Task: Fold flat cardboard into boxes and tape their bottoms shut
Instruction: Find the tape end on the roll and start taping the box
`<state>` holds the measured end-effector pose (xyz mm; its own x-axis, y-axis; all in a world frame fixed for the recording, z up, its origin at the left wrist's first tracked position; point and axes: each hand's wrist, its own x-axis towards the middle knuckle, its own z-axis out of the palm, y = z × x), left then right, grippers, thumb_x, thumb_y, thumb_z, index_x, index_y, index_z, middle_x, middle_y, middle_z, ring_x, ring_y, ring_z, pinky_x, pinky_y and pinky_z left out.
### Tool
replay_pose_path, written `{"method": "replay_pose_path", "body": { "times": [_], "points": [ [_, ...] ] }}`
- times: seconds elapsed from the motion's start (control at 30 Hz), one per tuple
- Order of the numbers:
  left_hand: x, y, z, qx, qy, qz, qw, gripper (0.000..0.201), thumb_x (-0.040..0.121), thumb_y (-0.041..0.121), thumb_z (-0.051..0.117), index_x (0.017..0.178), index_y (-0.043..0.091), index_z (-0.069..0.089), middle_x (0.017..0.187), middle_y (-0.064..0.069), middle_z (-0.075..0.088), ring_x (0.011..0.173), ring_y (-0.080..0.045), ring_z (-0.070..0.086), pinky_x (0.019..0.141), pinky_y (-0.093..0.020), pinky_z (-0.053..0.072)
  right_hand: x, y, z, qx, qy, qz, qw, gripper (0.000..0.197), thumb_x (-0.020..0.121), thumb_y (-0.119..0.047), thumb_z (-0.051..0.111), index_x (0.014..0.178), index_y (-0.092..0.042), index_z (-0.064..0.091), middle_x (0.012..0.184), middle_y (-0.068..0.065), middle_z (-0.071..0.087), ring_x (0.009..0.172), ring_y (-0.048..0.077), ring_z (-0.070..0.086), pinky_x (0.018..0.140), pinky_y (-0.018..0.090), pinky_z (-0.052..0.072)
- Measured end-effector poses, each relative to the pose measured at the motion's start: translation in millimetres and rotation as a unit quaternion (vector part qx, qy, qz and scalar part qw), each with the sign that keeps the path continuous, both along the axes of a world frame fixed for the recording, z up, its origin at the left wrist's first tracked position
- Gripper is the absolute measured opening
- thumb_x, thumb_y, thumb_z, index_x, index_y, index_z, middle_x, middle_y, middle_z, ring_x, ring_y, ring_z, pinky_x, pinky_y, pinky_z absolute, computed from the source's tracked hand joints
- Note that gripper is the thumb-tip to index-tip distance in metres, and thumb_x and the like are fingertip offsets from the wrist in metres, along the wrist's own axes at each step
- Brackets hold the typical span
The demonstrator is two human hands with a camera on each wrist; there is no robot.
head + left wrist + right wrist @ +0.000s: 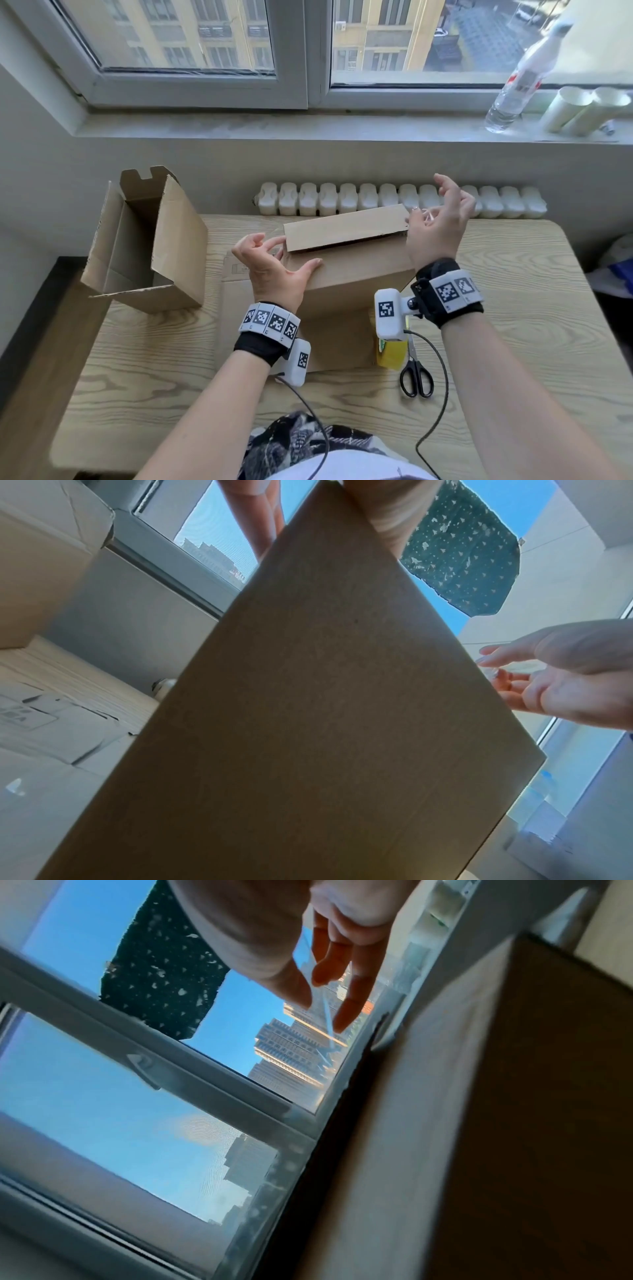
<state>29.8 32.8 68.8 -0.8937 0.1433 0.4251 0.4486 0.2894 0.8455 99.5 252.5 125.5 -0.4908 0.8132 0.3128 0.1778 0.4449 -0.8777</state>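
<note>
Head view, forearms: nearest the camera, both reach forward over the table (513, 342), each with a marker band at the wrist.
Head view, box: the box (346, 270) stands mid-table, bottom up, so its flaps can be closed and taped from above.
Head view, flap: the far flap (346, 229) is half lowered, a dark gap left beneath it.
Head view, left hand: the left hand (274, 263) lays its thumb on the box top, likely to steady it; the other fingers curl loosely and grip nothing.
Head view, right hand: the right hand (442, 222) hovers at the flap's right end, fingers spread, with what looks like clear tape stuck to them.
Head view, tools: scissors (416, 373) and a yellow pack (392, 353) lie just beside the box, handy for cutting.
Head view, done box: an open box (147, 246) sits to the left, well apart.
Left wrist view: the box wall (325, 710) fills the frame; the open right hand (561, 677) shows beyond it.
Right wrist view: fingers (352, 1001) hang relaxed above the box (514, 1123); a clear strip seems to cling to them, though that is uncertain.
</note>
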Motion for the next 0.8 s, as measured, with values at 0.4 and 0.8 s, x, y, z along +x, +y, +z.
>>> {"method": "replay_pose_path", "body": {
  "times": [0.4,0.8],
  "points": [
    [7.7,11.1,3.9,-0.008,0.031,-0.015,0.999,0.089,0.059,0.008,0.093,0.115,0.025,0.025,0.123,-0.012,0.028,0.111,-0.023,0.062,0.099,-0.018,0.048,-0.9,-13.5,-18.2,-0.134,0.013,0.006,0.991,0.061,0.081,0.002,0.069,0.132,-0.024,0.048,0.115,0.001,0.039,0.058,0.003,0.04,0.075,0.014,0.048],
    [5.0,5.2,4.0,-0.002,0.022,-0.005,1.0,0.086,0.059,0.007,0.093,0.114,0.023,0.028,0.122,-0.01,0.028,0.106,-0.023,0.064,0.098,-0.016,0.048,-0.4,-15.5,-10.5,-0.115,0.015,0.012,0.993,0.064,0.081,0.004,0.069,0.135,-0.024,0.045,0.113,0.002,0.04,0.066,-0.006,0.046,0.066,0.006,0.044]
  ]
}}
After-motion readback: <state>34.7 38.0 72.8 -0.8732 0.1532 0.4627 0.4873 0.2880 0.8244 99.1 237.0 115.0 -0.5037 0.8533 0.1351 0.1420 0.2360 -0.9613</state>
